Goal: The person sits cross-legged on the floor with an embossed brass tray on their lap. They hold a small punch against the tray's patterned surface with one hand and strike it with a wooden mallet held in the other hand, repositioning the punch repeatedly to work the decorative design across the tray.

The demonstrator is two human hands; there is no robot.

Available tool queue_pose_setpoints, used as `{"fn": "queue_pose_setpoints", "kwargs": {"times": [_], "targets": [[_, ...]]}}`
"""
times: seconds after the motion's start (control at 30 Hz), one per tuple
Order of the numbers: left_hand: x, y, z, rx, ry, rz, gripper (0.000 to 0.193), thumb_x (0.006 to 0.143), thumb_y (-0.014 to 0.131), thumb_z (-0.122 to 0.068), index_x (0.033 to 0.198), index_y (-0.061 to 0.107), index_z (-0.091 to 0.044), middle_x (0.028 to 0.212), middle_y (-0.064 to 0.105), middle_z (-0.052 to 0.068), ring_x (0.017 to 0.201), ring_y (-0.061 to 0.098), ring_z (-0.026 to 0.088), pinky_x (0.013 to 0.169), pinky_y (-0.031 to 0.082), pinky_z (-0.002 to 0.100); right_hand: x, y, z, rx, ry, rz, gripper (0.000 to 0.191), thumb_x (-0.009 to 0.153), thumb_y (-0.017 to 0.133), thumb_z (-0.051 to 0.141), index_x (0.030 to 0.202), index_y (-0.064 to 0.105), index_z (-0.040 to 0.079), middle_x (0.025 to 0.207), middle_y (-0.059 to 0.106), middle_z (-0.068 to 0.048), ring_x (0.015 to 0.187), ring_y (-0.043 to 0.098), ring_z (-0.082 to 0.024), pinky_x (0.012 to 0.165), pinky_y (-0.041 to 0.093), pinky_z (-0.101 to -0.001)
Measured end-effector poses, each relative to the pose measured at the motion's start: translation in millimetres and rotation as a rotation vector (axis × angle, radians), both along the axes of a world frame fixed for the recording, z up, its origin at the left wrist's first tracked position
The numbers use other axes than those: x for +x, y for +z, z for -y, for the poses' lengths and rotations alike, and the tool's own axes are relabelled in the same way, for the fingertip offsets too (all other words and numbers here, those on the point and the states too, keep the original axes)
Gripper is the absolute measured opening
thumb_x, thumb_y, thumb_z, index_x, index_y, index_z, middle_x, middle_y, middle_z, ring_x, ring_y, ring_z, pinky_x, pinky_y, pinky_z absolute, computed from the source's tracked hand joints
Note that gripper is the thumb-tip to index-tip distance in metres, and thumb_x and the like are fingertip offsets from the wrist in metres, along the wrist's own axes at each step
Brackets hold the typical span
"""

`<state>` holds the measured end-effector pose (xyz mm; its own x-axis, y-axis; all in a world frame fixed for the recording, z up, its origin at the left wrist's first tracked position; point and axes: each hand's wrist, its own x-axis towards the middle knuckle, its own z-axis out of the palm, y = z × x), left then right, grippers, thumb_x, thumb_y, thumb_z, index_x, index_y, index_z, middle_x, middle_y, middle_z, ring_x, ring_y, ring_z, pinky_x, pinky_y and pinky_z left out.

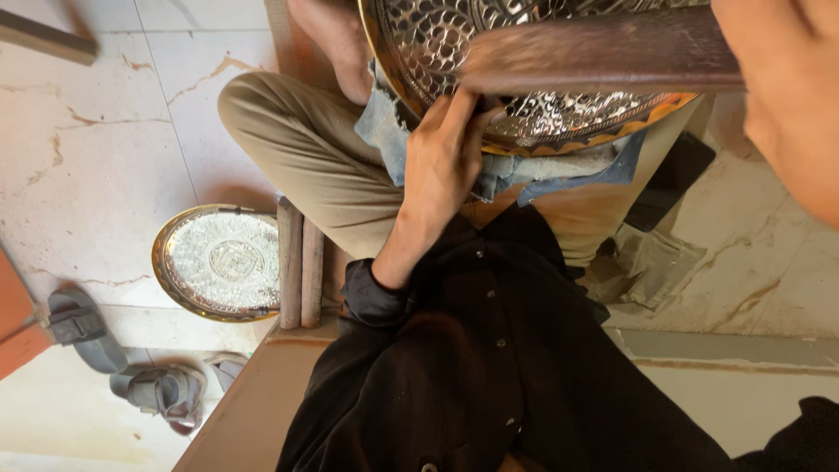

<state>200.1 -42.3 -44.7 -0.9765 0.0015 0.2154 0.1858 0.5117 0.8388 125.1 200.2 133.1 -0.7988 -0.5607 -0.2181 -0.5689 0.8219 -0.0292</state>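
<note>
A large round embossed metal plate with a golden rim rests on my lap over a piece of blue denim cloth. My left hand lies against the plate's near edge, fingers curled as if pinching a small tool that I cannot make out. My right hand, close to the camera and blurred, grips a dark wooden handle that stretches across the plate.
A second engraved round plate leans on the floor at the left beside wooden slats. Grey sandals lie on the marble floor. A dark cloth sits at the right.
</note>
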Motion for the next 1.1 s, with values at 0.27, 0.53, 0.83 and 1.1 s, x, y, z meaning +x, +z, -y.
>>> {"fn": "queue_pose_setpoints", "kwargs": {"times": [0.27,0.53,0.83,1.1], "targets": [[3,-5,0,-0.008,0.02,-0.014,0.027,0.105,0.07,-0.006,0.127,0.056,-0.009,0.098,0.066,0.01,0.078,0.067,0.026,0.067,0.056,0.039,11,-59,-55,-0.266,-0.202,0.226,0.025,0.109,0.059,0.004,0.133,0.059,-0.002,0.112,0.067,-0.013,0.096,0.067,-0.016,0.08,0.051,-0.0283],[1,1,-1,0.026,0.029,0.002,0.04,0.103,0.07,-0.004,0.139,0.052,-0.005,0.099,0.065,0.013,0.081,0.069,0.028,0.069,0.056,0.039,11,-104,-78,-0.137,-0.378,0.399,0.024,0.114,0.053,0.017,0.131,0.06,0.002,0.108,0.067,-0.008,0.087,0.065,-0.008,0.073,0.051,-0.0235],[-5,7,6,0.044,0.031,-0.01,0.031,0.102,0.074,-0.005,0.127,0.057,-0.006,0.099,0.069,0.011,0.082,0.072,0.024,0.071,0.059,0.036,12,-38,-35,-0.269,-0.199,0.243,0.047,0.097,0.054,0.0,0.144,0.051,0.003,0.124,0.064,-0.014,0.104,0.066,-0.021,0.085,0.053,-0.034],[-9,13,19,0.025,-0.138,-0.053,0.04,0.104,0.068,-0.004,0.139,0.051,-0.007,0.116,0.068,0.011,0.101,0.073,0.028,0.084,0.062,0.038,10,-54,-45,-0.5,-0.312,0.319,0.055,0.099,0.054,-0.007,0.153,0.045,0.001,0.132,0.062,-0.018,0.114,0.065,-0.027,0.091,0.054,-0.0374]]}}
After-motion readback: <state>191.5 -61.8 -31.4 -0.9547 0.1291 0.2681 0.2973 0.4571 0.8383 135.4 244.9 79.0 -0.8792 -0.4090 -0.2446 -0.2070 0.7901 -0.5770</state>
